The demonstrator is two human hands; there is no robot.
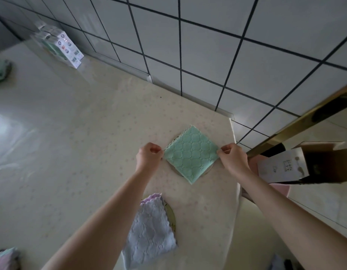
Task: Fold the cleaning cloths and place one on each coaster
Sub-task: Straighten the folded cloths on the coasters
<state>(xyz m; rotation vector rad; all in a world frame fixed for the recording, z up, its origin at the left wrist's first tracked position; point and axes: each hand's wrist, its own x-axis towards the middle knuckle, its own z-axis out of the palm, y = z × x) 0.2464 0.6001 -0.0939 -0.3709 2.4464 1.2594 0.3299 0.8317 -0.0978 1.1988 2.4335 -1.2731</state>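
Nearest, at the worktop's (75, 152) near edge, a stack of folded cloths (5, 258) in pink and grey shows at the lower left corner of the view; just right of the left forearm a lilac-grey cloth (151, 228), folded, lies over a round coaster (171, 217) whose greenish rim peeks out on the cloth's right side, close to the worktop's right edge.

Farther along that right edge, both arms reach forward to a mint-green cloth (191, 152), folded into a square and turned like a diamond; it lies flat on a second coaster (208, 169), of which only thin arcs show below the cloth's lower sides. The left hand (148, 155) is curled nearly closed, thumb and forefinger pinching the cloth's left corner; the right hand (232, 157) is likewise curled, its fingertips pinching the right corner.

Beyond the right edge, off the worktop, an open cardboard box (297, 164) rests on something pink (279, 190); a gold-coloured strip (305, 117) runs diagonally behind it.

At the worktop's far left edge a green cloth (0, 72) lies blurred on a dark round shape, possibly another coaster, though I cannot tell; at the far back edge, packaged goods (60, 46) lean against the white tiled wall (207, 45) with dark grout.
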